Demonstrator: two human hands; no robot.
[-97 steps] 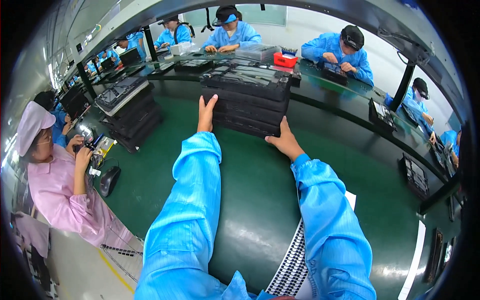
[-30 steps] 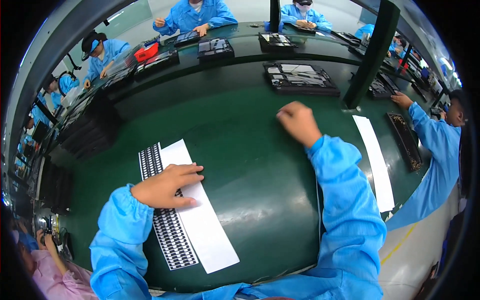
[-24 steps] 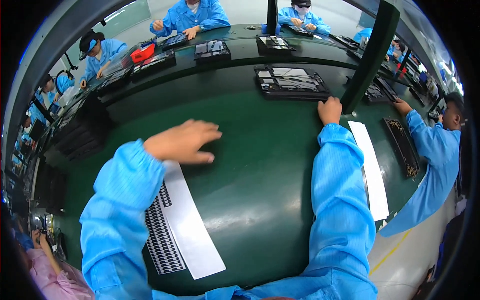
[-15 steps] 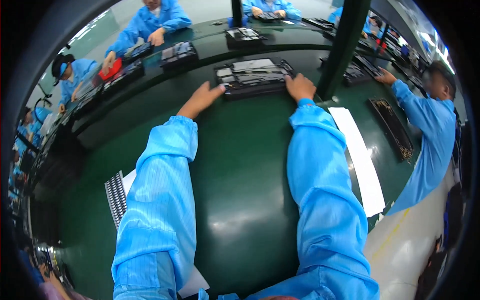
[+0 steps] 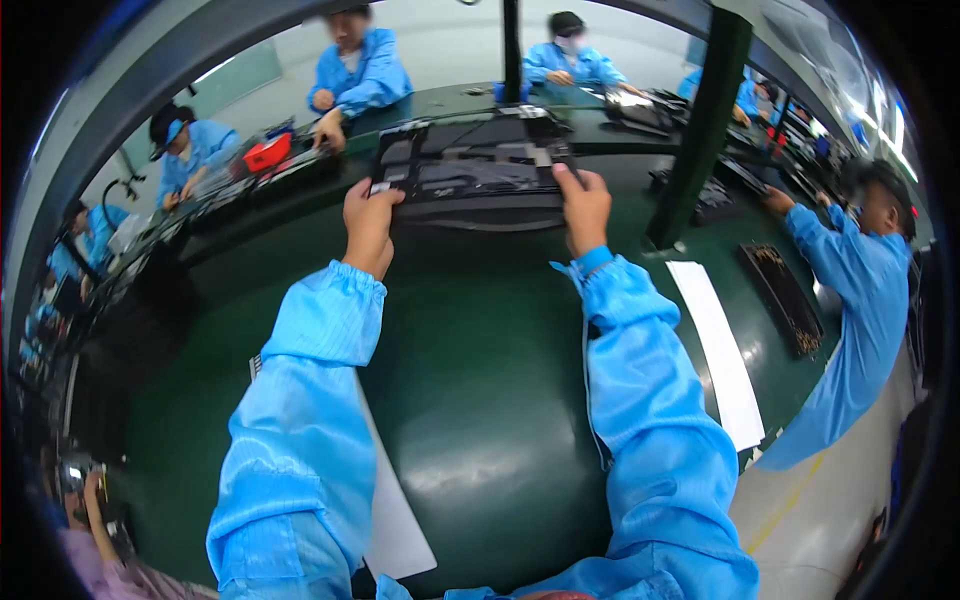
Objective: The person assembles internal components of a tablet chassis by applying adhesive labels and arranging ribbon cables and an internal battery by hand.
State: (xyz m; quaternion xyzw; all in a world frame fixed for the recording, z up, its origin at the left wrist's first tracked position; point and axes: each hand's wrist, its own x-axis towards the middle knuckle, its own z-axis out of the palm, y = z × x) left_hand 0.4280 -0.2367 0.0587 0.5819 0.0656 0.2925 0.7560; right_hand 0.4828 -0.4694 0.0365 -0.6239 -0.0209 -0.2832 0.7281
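Note:
Both my hands grip a flat black tray (image 5: 480, 212) that carries dark and grey flat parts; their exact kind cannot be made out. My left hand (image 5: 370, 222) is closed on its near left corner, thumb along the edge. At the right end, my right hand (image 5: 586, 208) holds the other side, thumb on top and fingers partly hidden below. The tray is at the far side of the green table (image 5: 480, 400), its top face tipped toward me. Whether its underside touches anything is hidden.
A dark green post (image 5: 700, 130) rises just right of the tray. White paper strips (image 5: 718, 355) and a long black tray (image 5: 782, 298) lie to the right, beside a co-worker (image 5: 860, 300). A white sheet (image 5: 395, 510) sits under my left forearm. Co-workers and a red bin (image 5: 267, 152) are beyond.
The tray appears tipped up toward me and larger in view, with both hands now closed firmly on its ends. The whole view has shifted, showing more of the far side.

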